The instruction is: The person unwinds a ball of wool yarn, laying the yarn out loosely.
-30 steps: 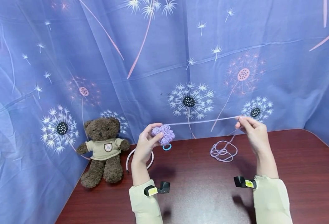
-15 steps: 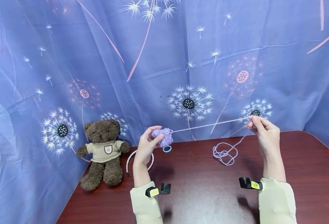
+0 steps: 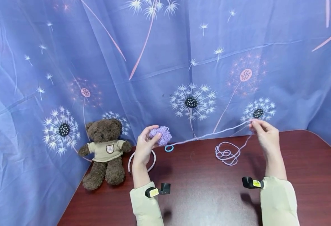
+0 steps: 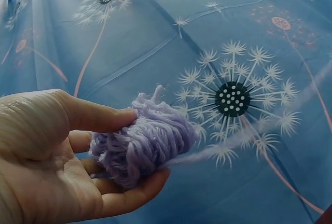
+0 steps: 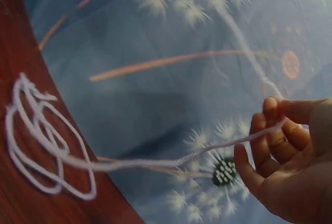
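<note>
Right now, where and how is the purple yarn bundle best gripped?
Probably pinch the purple yarn bundle by its left part, coming from the left, as the left hand does: its strand leaves toward the right, so that side should stay free.

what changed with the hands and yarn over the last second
The right hand moved right, away from the left hand. The strand between them, taut from the top of the yarn ball before, now sags slightly from its lower side. The loose loops changed shape. Both hands still hold yarn; the teddy bear and blue ring stayed put.
</note>
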### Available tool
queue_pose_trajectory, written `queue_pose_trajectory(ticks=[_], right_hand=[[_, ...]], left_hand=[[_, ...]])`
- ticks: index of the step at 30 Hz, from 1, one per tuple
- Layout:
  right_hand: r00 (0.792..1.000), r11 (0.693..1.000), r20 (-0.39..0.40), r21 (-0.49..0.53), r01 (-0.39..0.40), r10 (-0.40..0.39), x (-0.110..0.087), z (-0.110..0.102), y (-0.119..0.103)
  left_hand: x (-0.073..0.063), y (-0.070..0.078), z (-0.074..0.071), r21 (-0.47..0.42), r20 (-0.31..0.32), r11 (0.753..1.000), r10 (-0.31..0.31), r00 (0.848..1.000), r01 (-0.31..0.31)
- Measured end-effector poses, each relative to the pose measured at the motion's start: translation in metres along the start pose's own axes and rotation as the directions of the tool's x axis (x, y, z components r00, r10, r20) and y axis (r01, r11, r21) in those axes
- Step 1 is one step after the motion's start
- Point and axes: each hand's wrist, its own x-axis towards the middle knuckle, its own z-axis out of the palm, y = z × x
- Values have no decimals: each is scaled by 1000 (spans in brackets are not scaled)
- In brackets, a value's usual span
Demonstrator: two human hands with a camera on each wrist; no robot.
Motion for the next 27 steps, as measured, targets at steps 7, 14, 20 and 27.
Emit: queue_pose_trajectory(ticks=[7, 14, 20, 27], right_hand=[[976, 899, 210, -413, 148, -65, -10, 36, 2], [848, 893, 524, -418, 168, 86, -41, 104, 0], [678, 946, 700, -324, 21, 225, -74, 146, 7], [738, 951, 648, -309, 25, 191, -75, 149, 12]], left_hand=[[-1, 1, 12, -14, 38, 1000, 1, 999, -1], [-1, 2, 30, -31, 112, 999, 46, 993, -43], [0, 0, 38, -41, 122, 998, 52, 991, -47], [1, -2, 36, -40, 102, 998, 57, 993, -53]])
